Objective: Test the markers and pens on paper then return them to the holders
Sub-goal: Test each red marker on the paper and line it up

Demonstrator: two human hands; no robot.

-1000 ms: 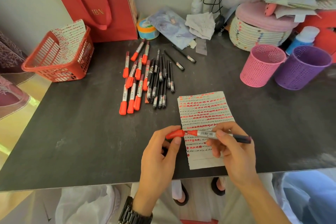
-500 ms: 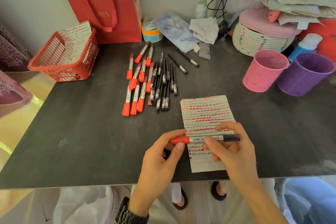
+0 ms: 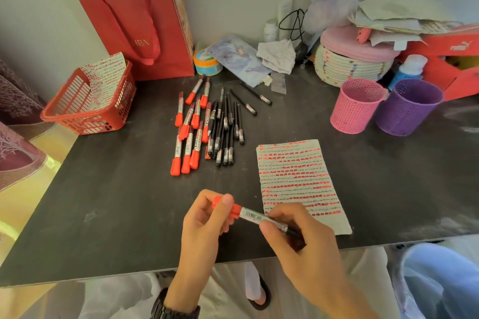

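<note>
Dark desk | marker held over front edge, just left of paper | left hand pinches red cap; right hand clamps barrel | likely capping or uncapping, cannot tell which; keep barrel steady, move cap straight along it

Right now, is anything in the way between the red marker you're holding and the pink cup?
Nothing visible blocks it. The left hand and right hand hold the marker; only the flat paper lies between it and the pink holder, probably low enough to pass over.
</note>
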